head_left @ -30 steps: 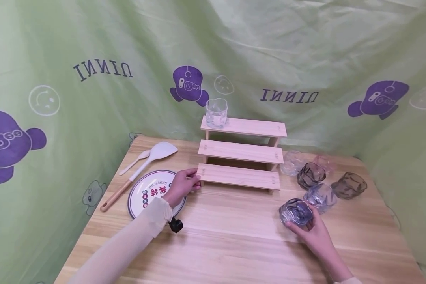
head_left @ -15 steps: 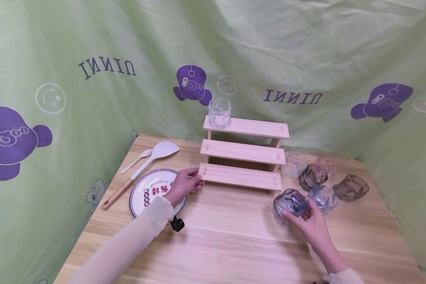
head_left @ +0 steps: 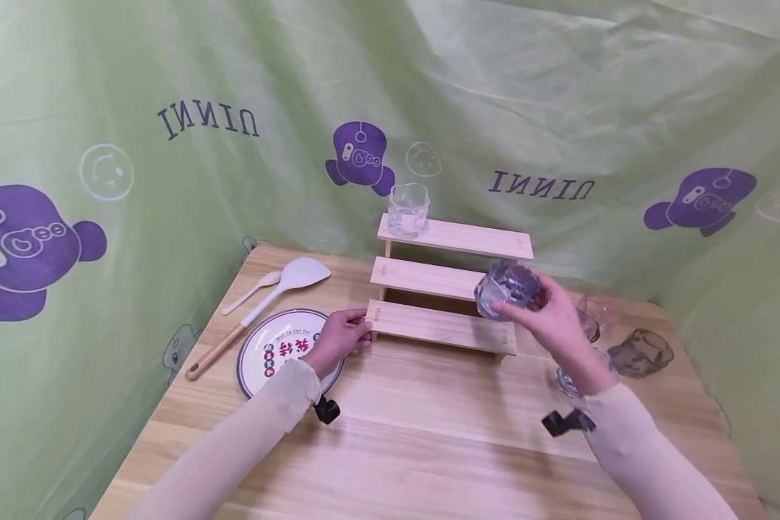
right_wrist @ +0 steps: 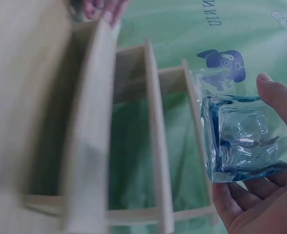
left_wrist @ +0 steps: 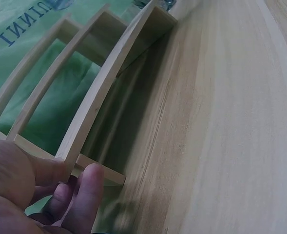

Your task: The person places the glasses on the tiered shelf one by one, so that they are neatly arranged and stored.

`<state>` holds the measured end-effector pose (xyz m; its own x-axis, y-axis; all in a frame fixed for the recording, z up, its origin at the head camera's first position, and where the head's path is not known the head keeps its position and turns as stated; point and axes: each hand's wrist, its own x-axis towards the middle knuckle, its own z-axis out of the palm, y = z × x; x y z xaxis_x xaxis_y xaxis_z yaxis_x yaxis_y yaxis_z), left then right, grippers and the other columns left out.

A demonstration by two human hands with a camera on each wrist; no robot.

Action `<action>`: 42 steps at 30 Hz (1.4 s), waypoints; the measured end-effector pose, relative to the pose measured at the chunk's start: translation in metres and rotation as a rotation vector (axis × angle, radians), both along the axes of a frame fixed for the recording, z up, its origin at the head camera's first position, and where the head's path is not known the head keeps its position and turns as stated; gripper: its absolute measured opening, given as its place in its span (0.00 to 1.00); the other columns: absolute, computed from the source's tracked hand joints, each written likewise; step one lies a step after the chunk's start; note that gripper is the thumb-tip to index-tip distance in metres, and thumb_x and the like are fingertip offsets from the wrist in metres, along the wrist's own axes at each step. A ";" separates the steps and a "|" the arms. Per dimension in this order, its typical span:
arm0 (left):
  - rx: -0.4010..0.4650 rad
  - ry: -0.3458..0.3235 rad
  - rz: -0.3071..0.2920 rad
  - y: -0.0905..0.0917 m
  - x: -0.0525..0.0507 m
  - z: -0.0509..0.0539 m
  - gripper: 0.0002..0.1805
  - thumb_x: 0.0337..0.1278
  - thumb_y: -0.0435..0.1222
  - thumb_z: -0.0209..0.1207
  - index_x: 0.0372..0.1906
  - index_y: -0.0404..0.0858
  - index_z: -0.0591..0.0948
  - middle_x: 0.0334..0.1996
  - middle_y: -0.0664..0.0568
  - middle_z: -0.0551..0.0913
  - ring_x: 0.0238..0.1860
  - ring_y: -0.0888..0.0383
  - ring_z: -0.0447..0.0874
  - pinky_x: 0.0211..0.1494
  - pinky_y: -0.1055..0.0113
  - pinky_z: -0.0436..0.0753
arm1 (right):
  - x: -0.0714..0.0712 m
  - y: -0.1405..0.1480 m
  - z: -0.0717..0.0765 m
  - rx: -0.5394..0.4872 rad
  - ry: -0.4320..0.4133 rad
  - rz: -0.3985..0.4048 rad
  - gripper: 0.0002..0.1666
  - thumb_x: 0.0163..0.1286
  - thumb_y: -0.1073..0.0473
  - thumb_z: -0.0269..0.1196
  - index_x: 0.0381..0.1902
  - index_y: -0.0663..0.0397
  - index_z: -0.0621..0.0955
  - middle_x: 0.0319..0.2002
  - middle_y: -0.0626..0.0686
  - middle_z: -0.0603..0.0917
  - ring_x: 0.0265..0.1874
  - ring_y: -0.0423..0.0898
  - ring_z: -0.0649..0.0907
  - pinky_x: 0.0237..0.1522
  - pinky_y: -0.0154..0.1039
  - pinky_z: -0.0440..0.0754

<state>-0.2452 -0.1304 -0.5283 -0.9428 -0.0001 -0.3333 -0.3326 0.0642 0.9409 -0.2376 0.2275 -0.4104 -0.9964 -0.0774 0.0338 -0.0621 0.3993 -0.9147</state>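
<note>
A wooden three-step rack [head_left: 435, 323] stands at the back of the table. My left hand [head_left: 339, 338] grips the left end of its lowest step; the left wrist view has the thumb [left_wrist: 50, 170] and curled fingers around that corner. My right hand [head_left: 555, 318] holds a blue-tinted glass [head_left: 503, 289] with wavy sides, tilted, over the right part of the lower steps. In the right wrist view, thumb and fingers span the blue glass [right_wrist: 250, 139]. One clear glass [head_left: 408, 211] is upright on the top step's left end.
Right of the rack are a smoky grey glass [head_left: 640, 354], a pink glass [head_left: 598, 309] and others partly hidden by my right forearm. To the left lie a printed plate [head_left: 256, 365], a white spatula [head_left: 304, 273] with wooden handle and a small spoon [head_left: 250, 292].
My right hand has carried the blue glass up and leftward from near the tabletop to the rack. The left hand stays at the lowest step's end.
</note>
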 end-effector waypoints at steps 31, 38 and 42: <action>-0.176 0.018 -0.060 0.004 -0.007 0.015 0.24 0.67 0.25 0.60 0.67 0.26 0.74 0.46 0.41 0.78 0.36 0.52 0.87 0.43 0.62 0.91 | -0.138 -0.074 0.024 0.055 0.054 -0.066 0.62 0.49 0.38 0.81 0.74 0.56 0.65 0.65 0.57 0.75 0.63 0.52 0.75 0.68 0.42 0.74; -0.204 0.039 -0.071 0.004 -0.009 0.018 0.30 0.65 0.24 0.61 0.71 0.30 0.71 0.47 0.41 0.77 0.34 0.52 0.85 0.42 0.61 0.91 | -0.137 -0.073 0.022 0.103 0.093 -0.053 0.69 0.50 0.38 0.81 0.80 0.49 0.55 0.72 0.59 0.67 0.69 0.54 0.69 0.74 0.44 0.66; -0.195 0.052 -0.073 0.007 -0.006 0.018 0.29 0.65 0.23 0.61 0.71 0.29 0.71 0.49 0.40 0.77 0.34 0.51 0.85 0.43 0.61 0.91 | -0.121 -0.059 0.018 0.039 0.097 -0.027 0.76 0.50 0.42 0.81 0.83 0.42 0.44 0.78 0.57 0.57 0.75 0.54 0.61 0.77 0.43 0.60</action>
